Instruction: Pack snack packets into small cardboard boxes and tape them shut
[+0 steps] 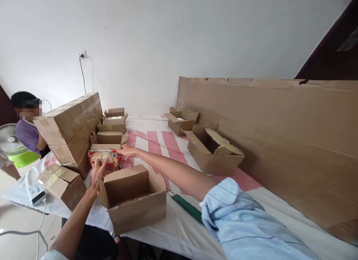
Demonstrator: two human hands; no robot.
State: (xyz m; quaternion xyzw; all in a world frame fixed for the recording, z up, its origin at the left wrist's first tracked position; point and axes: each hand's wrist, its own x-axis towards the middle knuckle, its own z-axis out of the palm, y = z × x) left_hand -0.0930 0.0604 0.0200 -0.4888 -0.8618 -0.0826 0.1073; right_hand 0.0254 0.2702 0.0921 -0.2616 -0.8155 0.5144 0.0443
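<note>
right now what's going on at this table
A person's left hand is on a red-and-clear pack, with the right hand at its right end. The pack lies just beyond a near open box. Taped boxes are stacked on the left; two open boxes stand by a cardboard panel. Another person is at far left.

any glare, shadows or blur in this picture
Head view: wall brighter at left than far right; head view: small glints on the wrapped packet, soft shadow low on the tall cardboard panel; head view: left hand and right hand fairly sharp.
</note>
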